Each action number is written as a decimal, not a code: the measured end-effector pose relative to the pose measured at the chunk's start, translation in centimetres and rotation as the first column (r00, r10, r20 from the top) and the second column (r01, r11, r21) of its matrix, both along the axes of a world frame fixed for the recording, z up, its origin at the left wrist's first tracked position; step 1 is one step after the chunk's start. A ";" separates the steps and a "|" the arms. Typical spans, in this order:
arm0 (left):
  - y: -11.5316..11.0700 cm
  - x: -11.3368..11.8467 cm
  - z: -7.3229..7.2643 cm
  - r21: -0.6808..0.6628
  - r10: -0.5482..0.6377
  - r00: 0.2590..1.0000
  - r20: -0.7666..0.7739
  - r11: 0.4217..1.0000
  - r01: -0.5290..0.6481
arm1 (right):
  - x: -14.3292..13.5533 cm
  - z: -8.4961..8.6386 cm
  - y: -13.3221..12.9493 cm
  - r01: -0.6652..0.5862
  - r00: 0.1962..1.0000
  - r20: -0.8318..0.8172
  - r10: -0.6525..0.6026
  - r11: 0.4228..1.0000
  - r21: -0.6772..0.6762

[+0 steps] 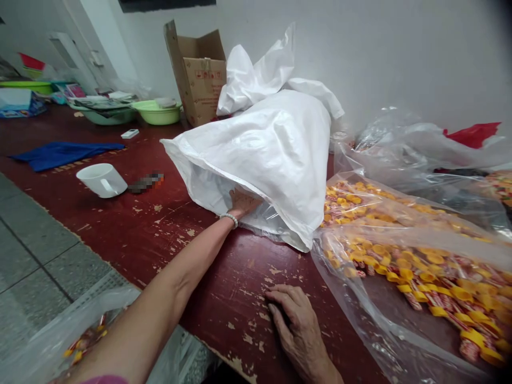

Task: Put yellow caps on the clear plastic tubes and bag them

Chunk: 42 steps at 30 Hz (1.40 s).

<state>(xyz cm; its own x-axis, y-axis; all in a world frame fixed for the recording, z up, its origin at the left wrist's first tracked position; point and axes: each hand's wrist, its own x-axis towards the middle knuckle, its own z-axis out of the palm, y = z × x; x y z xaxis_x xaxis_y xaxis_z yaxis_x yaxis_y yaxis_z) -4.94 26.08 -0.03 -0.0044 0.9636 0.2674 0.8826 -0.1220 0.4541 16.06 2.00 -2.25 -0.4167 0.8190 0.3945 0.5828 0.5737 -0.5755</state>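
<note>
My left hand (243,201) reaches into the mouth of a large white woven sack (280,144). A beaded bracelet (229,218) circles that wrist. The hand looks open, one digit standing apart; its far fingertips are lost in shadow inside the sack. Clear plastic (274,216) shows at the sack's lower lip. On the worn red tabletop (224,298) rests my right hand (296,325), palm down, fingers loosely extended and holding nothing. To its right, a clear plastic bag (352,298) spreads over many small red-and-white pieces with yellow rings (404,266).
A white mug (102,180), a blurred dark object (146,183) and a blue cloth (64,153) lie left. Behind are a cardboard box (204,88) and green basins (158,113). Below the table's edge, a plastic-lined crate (96,298) holds similar pieces.
</note>
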 end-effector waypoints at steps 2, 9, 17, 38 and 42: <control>-1.5 0.5 -0.4 0.006 0.025 0.999 -0.030 1.000 -0.025 | 0.0 0.1 0.0 0.000 1.000 -0.007 0.000 1.000 -0.026; -6.8 0.3 -0.5 0.201 -0.032 0.989 -0.143 0.978 0.061 | 0.0 0.3 -0.2 0.003 0.998 -0.069 -0.009 0.996 -0.085; -12.7 0.6 -0.6 0.160 -0.234 0.963 -0.133 0.954 0.254 | -0.2 0.5 -0.2 0.027 0.988 -0.148 -0.038 0.997 -0.077; -19.4 -3.3 0.9 0.371 -0.011 0.997 0.079 0.929 -0.019 | -2.2 0.8 0.8 0.134 0.976 -0.184 -0.113 0.985 0.106; -18.7 -4.4 0.8 0.264 -0.067 0.994 -0.089 0.961 0.089 | -4.5 1.3 2.3 0.061 0.998 -0.043 -0.055 0.988 0.139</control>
